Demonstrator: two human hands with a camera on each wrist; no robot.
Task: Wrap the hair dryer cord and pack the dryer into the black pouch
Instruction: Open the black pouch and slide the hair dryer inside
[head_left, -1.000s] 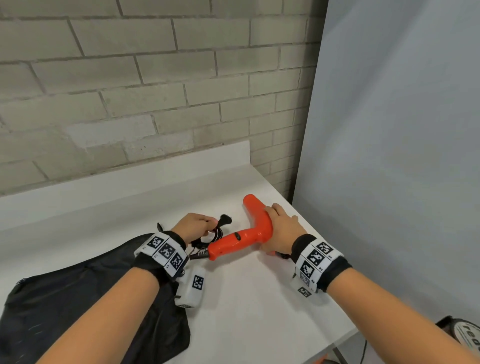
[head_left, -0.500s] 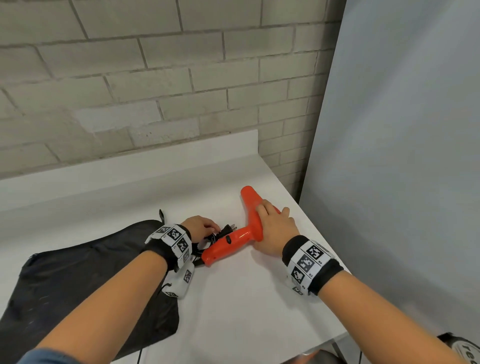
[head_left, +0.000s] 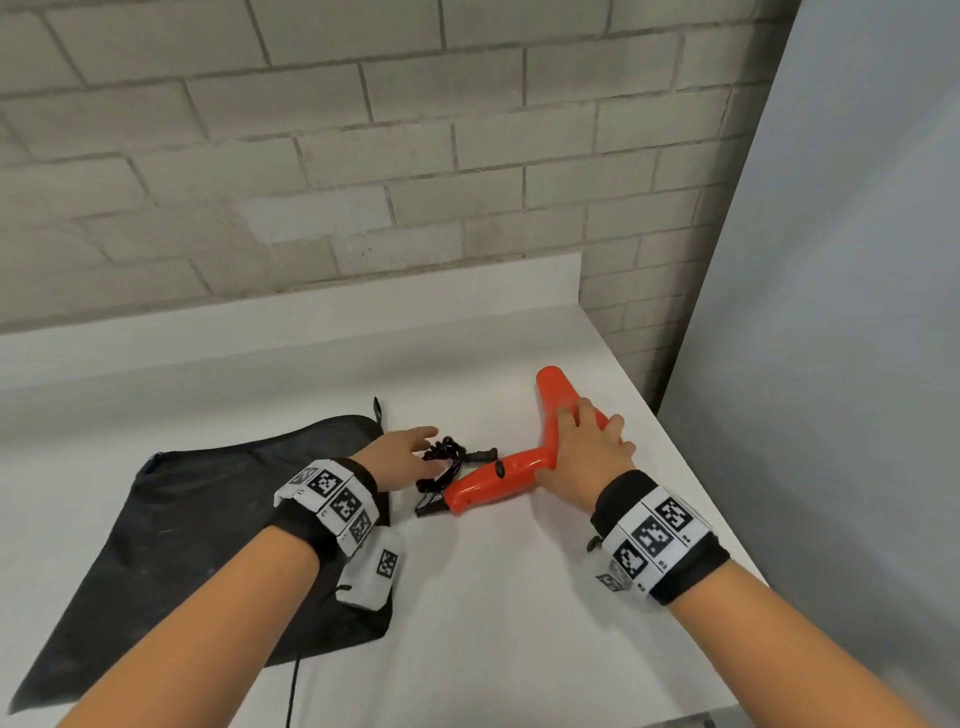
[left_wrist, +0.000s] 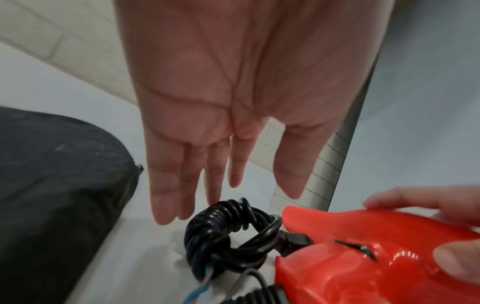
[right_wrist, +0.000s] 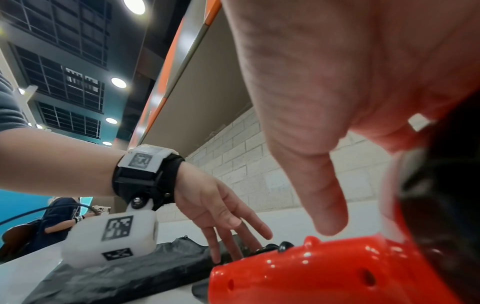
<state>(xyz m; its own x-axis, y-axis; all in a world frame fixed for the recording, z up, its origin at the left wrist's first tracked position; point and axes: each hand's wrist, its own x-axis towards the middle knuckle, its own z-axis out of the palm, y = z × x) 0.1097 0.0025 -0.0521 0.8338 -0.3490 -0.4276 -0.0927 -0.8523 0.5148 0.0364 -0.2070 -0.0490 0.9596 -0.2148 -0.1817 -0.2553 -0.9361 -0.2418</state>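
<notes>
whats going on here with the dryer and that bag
A person is packing up an orange plastic hair dryer on a white table. The right hand holds the dryer at its bend. The left hand, fingers straight, hovers by the bundled black cord. The flat black fabric pouch lies beside it, with the dryer not yet inside.

Lab-like hall: white table (head_left: 519, 597), brick wall (head_left: 363, 156) (grid ceiling (right_wrist: 64, 51), downlights).

1 dryer (head_left: 498, 478), 1 pouch (head_left: 197, 530), 2 hands
</notes>
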